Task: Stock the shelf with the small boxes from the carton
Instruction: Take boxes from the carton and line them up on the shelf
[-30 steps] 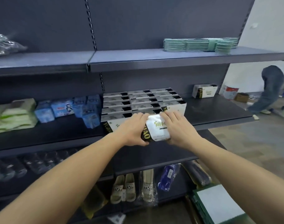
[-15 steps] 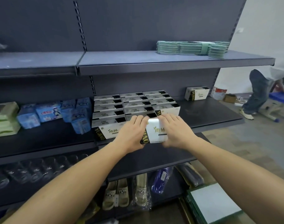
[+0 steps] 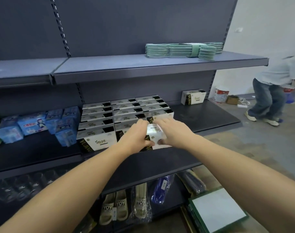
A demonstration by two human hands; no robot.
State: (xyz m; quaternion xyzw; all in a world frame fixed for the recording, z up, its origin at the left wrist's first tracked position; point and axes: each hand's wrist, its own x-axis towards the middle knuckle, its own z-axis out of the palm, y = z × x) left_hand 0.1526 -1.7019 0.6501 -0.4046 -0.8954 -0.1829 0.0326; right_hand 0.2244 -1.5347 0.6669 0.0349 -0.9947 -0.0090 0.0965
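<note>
Both my hands hold one small white box (image 3: 155, 136) with a black side, at the front edge of the middle shelf (image 3: 210, 115). My left hand (image 3: 135, 137) grips its left side with the thumb under the front. My right hand (image 3: 172, 132) grips its right side, fingers over the top. The box sits at the front of the right row of several identical white-and-black boxes (image 3: 124, 111) stacked in three rows. One more such box (image 3: 193, 97) stands alone at the back right of the shelf. The carton is not in view.
Blue packets (image 3: 37, 123) lie left of the boxes. Green folded cloths (image 3: 182, 50) rest on the upper shelf. Slippers (image 3: 124, 207) hang below, and a green-edged white board (image 3: 217, 209) lies on the floor. A person (image 3: 274, 91) bends over at the right.
My hands have carried the box forward and down onto the shelf at the front of the right row. The camera came closer, and the person at the right shifted.
</note>
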